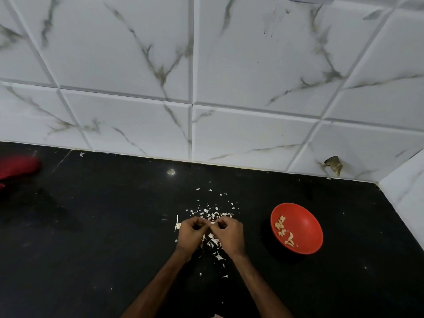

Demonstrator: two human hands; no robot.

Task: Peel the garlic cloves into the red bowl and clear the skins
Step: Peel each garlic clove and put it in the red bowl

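The left hand [191, 232] and right hand [229, 235] met over the black counter [91, 226], fingers curled tight and pinching a garlic clove [213, 222] of which only a pale sliver showed. Skins [213, 212] lay scattered around and partly under them. Peeled cloves [284, 232] sat in the red bowl [307, 216] to the right. A blurred red thing [18, 166] was cut off at the left edge.

Head camera looks forward and down, left hand [191, 234] and right hand [229, 235] close below, wall [137, 65] beyond.
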